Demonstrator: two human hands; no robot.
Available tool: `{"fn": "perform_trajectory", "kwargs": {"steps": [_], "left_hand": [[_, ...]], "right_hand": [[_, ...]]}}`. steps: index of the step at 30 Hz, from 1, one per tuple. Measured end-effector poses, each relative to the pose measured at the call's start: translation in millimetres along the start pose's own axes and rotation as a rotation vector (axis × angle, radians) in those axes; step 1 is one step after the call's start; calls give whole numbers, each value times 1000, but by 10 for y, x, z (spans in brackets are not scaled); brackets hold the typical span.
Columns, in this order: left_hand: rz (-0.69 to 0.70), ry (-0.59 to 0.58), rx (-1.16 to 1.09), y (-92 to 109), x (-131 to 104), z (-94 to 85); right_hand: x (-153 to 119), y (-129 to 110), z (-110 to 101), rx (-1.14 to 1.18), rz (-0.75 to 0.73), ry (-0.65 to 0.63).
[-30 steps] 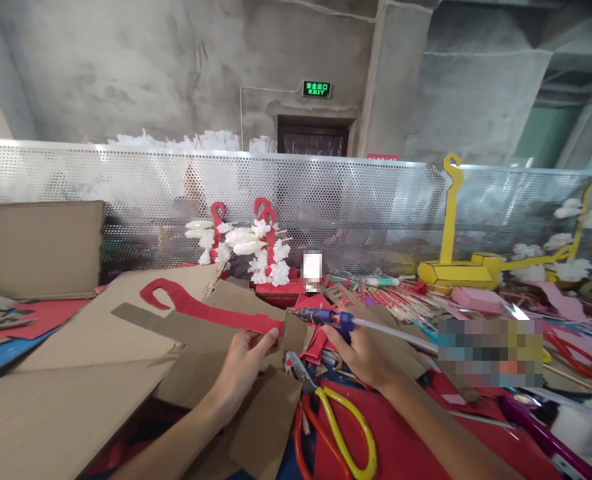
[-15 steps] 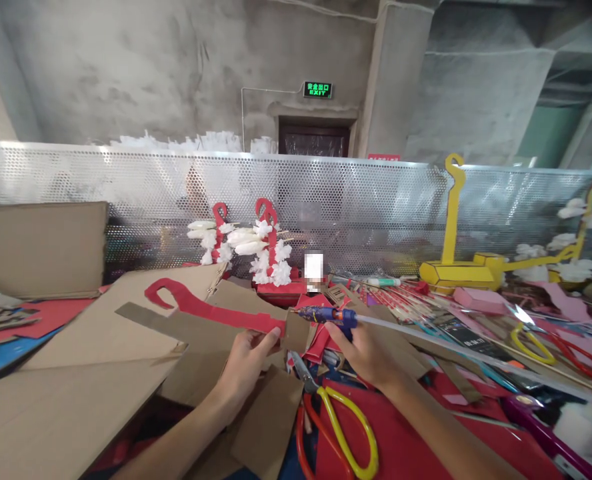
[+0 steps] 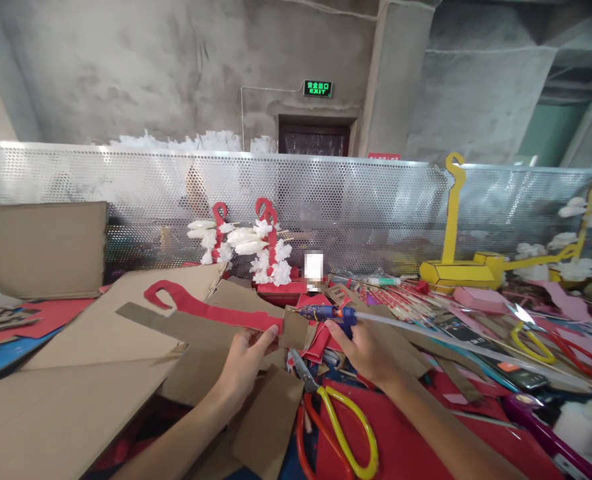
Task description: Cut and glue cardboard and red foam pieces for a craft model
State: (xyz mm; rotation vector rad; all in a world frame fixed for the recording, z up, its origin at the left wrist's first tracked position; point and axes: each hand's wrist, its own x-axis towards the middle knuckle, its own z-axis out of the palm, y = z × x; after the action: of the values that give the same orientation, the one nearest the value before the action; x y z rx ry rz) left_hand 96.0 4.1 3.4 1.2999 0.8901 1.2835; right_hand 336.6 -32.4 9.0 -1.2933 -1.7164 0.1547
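My left hand (image 3: 249, 357) pinches the end of a long red hooked strip (image 3: 216, 311), whose curled tip points left. Beyond my left thumb, a brown cardboard flap (image 3: 295, 328) extends from that end. In my right hand (image 3: 363, 350) is a blue glue gun (image 3: 326, 313), its nozzle pointing left at the flap's upper edge; whether it touches is too small to tell. A long translucent glue stick (image 3: 426, 337) trails from the gun's back to the right. Scissors with yellow and red handles (image 3: 349, 430) lie just below, between my forearms.
Cardboard sheets (image 3: 96, 327) cover the left side. Red hooked stands with white flowers (image 3: 271, 257) stand before a perforated metal screen (image 3: 141, 193). A yellow stand (image 3: 459, 273) is at the right, behind a phone (image 3: 476, 337), more scissors (image 3: 533, 343) and pink and red scraps.
The red strip and its flap have shifted very slightly left. The glue stick behind the gun sits a little lower. Both hands keep their hold.
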Motion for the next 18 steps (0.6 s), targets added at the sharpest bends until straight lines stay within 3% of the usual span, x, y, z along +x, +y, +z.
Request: {"fn": "perform_trajectory", "kwargs": {"steps": [9,18], "left_hand": [[-24,115,-121,-28,56,-39],[9,91,-83,-81,85,-62]], "right_hand": [[38,41,-123,9,51,-27],[20,25,-94,82,27,-64]]}}
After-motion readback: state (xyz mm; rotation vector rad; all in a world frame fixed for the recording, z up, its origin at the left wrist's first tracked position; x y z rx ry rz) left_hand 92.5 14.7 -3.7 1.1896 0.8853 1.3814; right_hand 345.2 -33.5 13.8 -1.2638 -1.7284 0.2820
